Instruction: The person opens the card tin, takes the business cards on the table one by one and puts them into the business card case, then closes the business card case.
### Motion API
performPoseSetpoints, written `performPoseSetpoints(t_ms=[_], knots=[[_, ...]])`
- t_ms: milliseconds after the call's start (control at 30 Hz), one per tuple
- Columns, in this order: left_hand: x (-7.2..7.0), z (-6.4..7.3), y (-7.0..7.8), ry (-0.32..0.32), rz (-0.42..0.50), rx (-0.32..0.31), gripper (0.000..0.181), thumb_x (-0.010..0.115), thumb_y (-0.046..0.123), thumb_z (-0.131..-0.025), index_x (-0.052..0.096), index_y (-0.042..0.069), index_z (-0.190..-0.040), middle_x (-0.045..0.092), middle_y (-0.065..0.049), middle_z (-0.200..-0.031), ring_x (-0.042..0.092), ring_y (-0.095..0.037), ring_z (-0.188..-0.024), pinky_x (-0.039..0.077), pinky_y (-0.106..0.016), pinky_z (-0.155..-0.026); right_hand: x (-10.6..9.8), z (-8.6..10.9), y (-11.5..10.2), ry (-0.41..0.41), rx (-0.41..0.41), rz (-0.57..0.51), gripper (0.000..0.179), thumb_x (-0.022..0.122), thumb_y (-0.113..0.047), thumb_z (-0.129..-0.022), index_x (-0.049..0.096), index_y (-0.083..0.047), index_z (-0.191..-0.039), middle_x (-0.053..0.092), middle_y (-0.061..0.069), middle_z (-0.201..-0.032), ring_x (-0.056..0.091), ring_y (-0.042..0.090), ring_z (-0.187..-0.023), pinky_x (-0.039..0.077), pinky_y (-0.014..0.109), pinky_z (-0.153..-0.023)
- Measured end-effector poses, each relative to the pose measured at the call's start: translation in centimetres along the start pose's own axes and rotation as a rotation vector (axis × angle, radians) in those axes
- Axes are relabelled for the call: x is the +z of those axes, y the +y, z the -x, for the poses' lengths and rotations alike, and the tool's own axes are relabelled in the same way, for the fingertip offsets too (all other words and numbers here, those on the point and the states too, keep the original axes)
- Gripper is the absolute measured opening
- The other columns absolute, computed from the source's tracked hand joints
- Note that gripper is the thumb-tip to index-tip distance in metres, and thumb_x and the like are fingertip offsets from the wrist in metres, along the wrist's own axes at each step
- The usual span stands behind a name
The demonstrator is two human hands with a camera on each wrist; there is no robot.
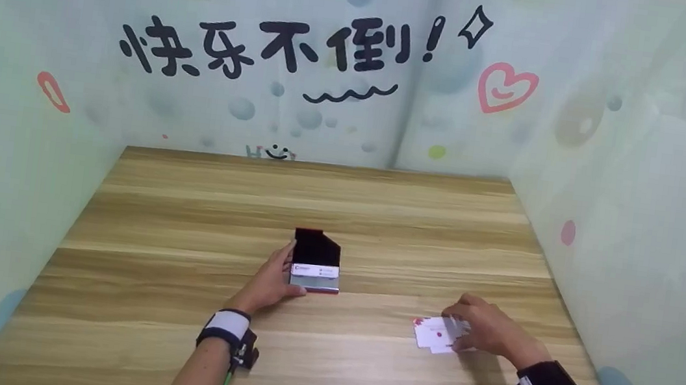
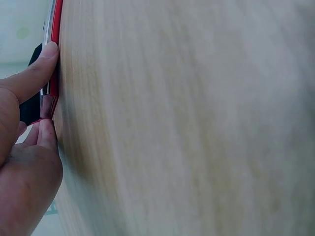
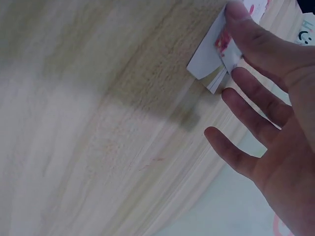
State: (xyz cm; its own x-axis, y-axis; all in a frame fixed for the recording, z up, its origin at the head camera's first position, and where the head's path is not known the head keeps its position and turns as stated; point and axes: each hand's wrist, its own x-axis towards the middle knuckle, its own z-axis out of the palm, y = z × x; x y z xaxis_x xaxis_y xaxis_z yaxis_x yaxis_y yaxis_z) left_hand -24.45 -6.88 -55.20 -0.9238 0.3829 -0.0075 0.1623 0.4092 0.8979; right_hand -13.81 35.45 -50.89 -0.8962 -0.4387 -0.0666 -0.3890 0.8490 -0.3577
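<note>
My left hand point(image 1: 267, 284) grips an open card case point(image 1: 318, 248) at its left side and near edge. The case has a black flap, a silver lower part and a white label strip or card across it. Its red edge point(image 2: 56, 27) shows in the left wrist view, with my thumb point(image 2: 37, 73) against it. Over at the right, my right hand point(image 1: 490, 328) pinches several white cards point(image 1: 432, 334) with red marks, fanned unevenly. In the right wrist view my thumb point(image 3: 246, 27) lies on the cards point(image 3: 205, 61) while the other fingers spread beside them; the index finger is mostly hidden.
A wood-grain table point(image 1: 204, 202) lies under both hands. Printed fabric walls point(image 1: 351, 128) enclose its back and both sides. Each wrist wears a strapped camera point(image 1: 245, 350) with a cable.
</note>
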Motion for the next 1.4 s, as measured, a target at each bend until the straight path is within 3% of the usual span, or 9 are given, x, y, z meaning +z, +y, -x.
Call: performPoseSetpoints(t_ms=[133,333,500,733,1067,1400], knots=[[0.0,-0.1,0.1,0.004,0.001,0.012,0.103,0.082,-0.002,-0.076,0.019,-0.003,-0.158,0.032,-0.034,-0.152,0.043,-0.048,-0.139,0.037,-0.052,-0.120,-0.1,-0.1,0.1,0.001,0.036,-0.010,0.056,0.090,-0.023,-0.067,0.070,-0.002,-0.115,0.064,0.007,-0.101,0.063,0.023,-0.088,0.057,0.035,-0.076],[0.0,-0.2,0.3,0.000,0.007,0.012,0.104,0.081,-0.002,-0.076,0.018,-0.002,-0.158,0.029,-0.034,-0.155,0.042,-0.047,-0.140,0.035,-0.051,-0.121,0.2,0.1,0.0,0.041,0.005,0.035,0.045,0.086,-0.022,-0.071,0.071,0.000,-0.108,0.065,0.009,-0.100,0.065,0.024,-0.085,0.060,0.037,-0.074],[0.0,-0.3,0.1,-0.004,0.022,0.009,0.105,0.081,-0.003,-0.076,0.017,-0.001,-0.159,0.028,-0.034,-0.156,0.041,-0.047,-0.141,0.034,-0.051,-0.122,0.5,0.3,-0.1,0.081,-0.004,0.101,0.043,0.085,-0.024,-0.069,0.072,-0.001,-0.104,0.065,0.008,-0.101,0.063,0.021,-0.082,0.058,0.035,-0.072],[0.1,-0.3,0.0,-0.003,0.016,0.020,0.105,0.081,-0.003,-0.075,0.017,-0.003,-0.158,0.028,-0.035,-0.155,0.041,-0.048,-0.140,0.035,-0.052,-0.121,0.7,0.0,-0.4,0.073,0.010,0.144,0.043,0.085,-0.027,-0.070,0.072,-0.002,-0.102,0.066,0.007,-0.098,0.062,0.017,-0.080,0.054,0.032,-0.068],[0.0,-0.2,-0.2,-0.002,0.019,0.005,0.102,0.081,-0.001,-0.078,0.019,0.001,-0.159,0.031,-0.032,-0.156,0.042,-0.047,-0.140,0.035,-0.052,-0.121,1.3,-0.2,-0.4,0.167,-0.116,0.238,0.036,0.085,-0.022,-0.069,0.074,-0.001,-0.096,0.070,0.009,-0.089,0.063,0.017,-0.071,0.054,0.030,-0.060],[0.0,-0.1,-0.1,-0.004,0.024,-0.007,0.102,0.080,-0.002,-0.078,0.018,0.001,-0.159,0.030,-0.032,-0.156,0.040,-0.047,-0.141,0.034,-0.053,-0.122,1.0,-0.7,-0.9,0.224,-0.147,0.234,0.042,0.088,-0.026,-0.069,0.075,0.001,-0.099,0.071,0.011,-0.093,0.068,0.023,-0.077,0.059,0.033,-0.064]])
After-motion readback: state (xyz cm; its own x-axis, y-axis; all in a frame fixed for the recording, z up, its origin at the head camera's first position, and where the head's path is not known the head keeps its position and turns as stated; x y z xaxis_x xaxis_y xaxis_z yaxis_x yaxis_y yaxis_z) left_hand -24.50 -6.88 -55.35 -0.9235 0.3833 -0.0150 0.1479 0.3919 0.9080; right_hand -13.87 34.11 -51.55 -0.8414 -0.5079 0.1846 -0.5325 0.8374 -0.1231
